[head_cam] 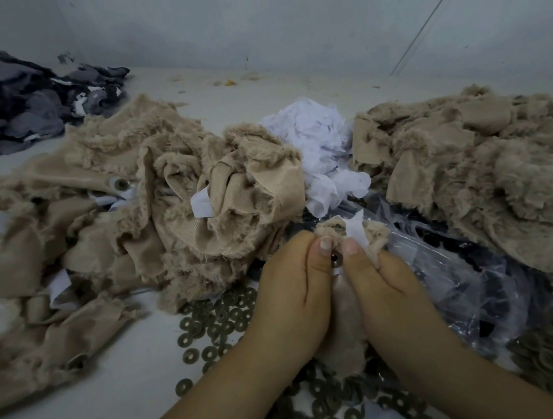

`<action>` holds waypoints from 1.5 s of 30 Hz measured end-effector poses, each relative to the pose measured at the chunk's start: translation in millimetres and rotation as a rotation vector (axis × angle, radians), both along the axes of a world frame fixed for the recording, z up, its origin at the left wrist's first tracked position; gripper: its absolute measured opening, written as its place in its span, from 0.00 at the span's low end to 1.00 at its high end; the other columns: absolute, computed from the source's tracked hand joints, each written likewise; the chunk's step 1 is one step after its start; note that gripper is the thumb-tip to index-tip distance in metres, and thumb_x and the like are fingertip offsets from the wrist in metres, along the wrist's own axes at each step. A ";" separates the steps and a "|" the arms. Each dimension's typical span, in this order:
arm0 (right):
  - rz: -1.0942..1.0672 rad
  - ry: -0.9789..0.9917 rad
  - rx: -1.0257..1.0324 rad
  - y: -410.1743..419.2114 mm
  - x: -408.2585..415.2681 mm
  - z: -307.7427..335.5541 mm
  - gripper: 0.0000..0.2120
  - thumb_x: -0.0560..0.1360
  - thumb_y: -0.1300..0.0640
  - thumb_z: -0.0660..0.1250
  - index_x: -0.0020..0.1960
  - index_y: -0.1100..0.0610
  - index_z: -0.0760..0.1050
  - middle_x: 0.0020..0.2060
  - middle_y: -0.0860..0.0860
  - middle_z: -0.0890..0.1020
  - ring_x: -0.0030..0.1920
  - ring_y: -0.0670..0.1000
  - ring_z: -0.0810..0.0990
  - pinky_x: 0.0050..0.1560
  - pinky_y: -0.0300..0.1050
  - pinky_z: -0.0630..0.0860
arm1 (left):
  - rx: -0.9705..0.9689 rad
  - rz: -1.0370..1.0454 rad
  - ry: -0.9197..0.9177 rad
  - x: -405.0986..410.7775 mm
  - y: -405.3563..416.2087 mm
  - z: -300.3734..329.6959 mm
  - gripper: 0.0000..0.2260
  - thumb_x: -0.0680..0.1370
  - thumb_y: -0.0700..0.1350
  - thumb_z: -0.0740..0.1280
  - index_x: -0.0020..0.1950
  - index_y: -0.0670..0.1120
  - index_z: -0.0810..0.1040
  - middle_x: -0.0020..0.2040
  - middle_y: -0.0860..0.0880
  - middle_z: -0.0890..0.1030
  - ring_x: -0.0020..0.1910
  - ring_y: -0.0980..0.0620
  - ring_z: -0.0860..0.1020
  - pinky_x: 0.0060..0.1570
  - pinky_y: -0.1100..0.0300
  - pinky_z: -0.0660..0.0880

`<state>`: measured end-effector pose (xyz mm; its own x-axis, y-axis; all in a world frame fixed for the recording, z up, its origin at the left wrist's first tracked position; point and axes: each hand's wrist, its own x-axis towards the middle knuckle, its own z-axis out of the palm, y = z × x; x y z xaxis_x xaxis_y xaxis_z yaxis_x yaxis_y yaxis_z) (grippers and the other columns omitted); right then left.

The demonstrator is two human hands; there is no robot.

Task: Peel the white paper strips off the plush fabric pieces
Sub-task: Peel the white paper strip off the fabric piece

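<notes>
Pinching one fuzzy tan plush scrap (372, 232) and its crinkled white paper strip (356, 229): left hand (294, 290), right hand (385, 286).

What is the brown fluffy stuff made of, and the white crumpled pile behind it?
The piece in the hands looks like tan plush fabric: fuzzy pile on one face, and the heap beside it shows a smooth woven backing. The white pile looks like thin matte paper, with sharp creases and torn edges.

Bare forearms, short unpainted nails
</notes>
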<state>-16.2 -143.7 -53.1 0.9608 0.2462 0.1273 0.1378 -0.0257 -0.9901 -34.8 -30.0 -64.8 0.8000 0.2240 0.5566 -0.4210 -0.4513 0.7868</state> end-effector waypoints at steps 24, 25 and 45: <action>0.000 -0.093 -0.048 3.8 -4.2 -2.1 0.24 0.68 0.33 0.55 0.52 0.46 0.78 0.48 0.44 0.85 0.51 0.38 0.82 0.54 0.34 0.78 | -0.214 -0.069 0.137 -8.5 -12.2 3.7 0.18 0.82 0.49 0.54 0.52 0.42 0.81 0.46 0.49 0.84 0.46 0.55 0.82 0.48 0.56 0.79; 0.005 -0.075 -0.042 4.4 -4.9 -2.0 0.23 0.67 0.33 0.55 0.52 0.45 0.77 0.48 0.43 0.85 0.51 0.37 0.82 0.54 0.32 0.77 | -0.225 -0.071 0.138 -9.1 -13.0 4.6 0.17 0.82 0.49 0.54 0.52 0.42 0.81 0.46 0.49 0.84 0.46 0.54 0.82 0.49 0.57 0.79; 0.126 0.089 0.136 -9.4 9.6 7.6 0.18 0.72 0.45 0.67 0.48 0.60 0.83 0.42 0.60 0.86 0.41 0.55 0.85 0.40 0.48 0.83 | -0.413 -0.163 0.152 -3.4 3.6 12.2 0.17 0.79 0.56 0.62 0.50 0.44 0.84 0.48 0.44 0.85 0.49 0.46 0.83 0.48 0.55 0.81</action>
<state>-6.6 -153.1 -45.5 0.9324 0.3515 0.0838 0.0435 0.1208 -0.9917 -38.3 -26.3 -52.6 0.9086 0.2666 0.3214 -0.3269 -0.0248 0.9447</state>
